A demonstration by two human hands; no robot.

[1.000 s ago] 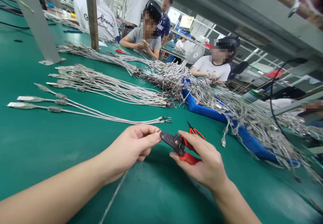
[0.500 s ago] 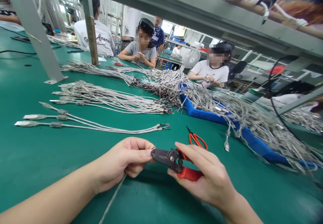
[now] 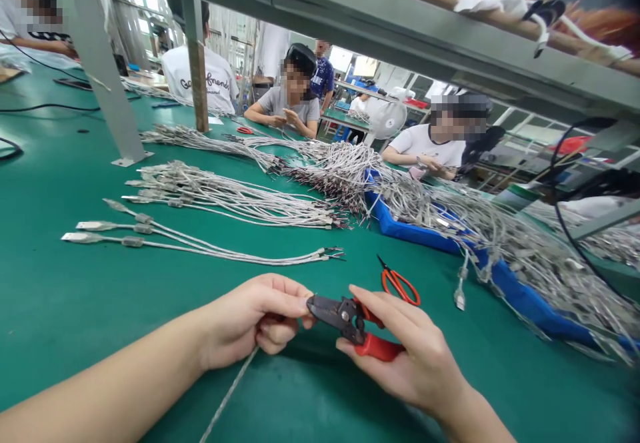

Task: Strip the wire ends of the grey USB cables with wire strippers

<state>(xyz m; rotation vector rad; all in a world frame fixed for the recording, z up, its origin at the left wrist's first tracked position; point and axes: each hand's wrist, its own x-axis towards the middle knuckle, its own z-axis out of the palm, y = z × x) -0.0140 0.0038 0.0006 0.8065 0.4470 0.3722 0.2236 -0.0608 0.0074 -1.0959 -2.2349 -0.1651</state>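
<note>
My left hand [image 3: 255, 320] is closed in a pinch on the end of a grey cable [image 3: 227, 396] that trails down toward me over the green table [image 3: 60, 296]. My right hand [image 3: 407, 356] grips red-handled wire strippers [image 3: 350, 323], whose dark jaws touch my left fingertips at the cable's end. The wire tip itself is hidden between fingers and jaws. Small orange scissors [image 3: 399, 283] lie on the table just beyond my right hand.
Three finished USB cables [image 3: 200, 246] lie ahead, with a larger bundle [image 3: 225, 196] behind them. A blue tray [image 3: 500, 273] heaped with cables stands at right. Several people sit across the table. A metal post [image 3: 107, 76] and an overhead shelf [image 3: 400, 23] stand above.
The view has tilted and shifted a little. My hands have stayed together, with the stripper jaws drawn in closer against my left fingertips.
</note>
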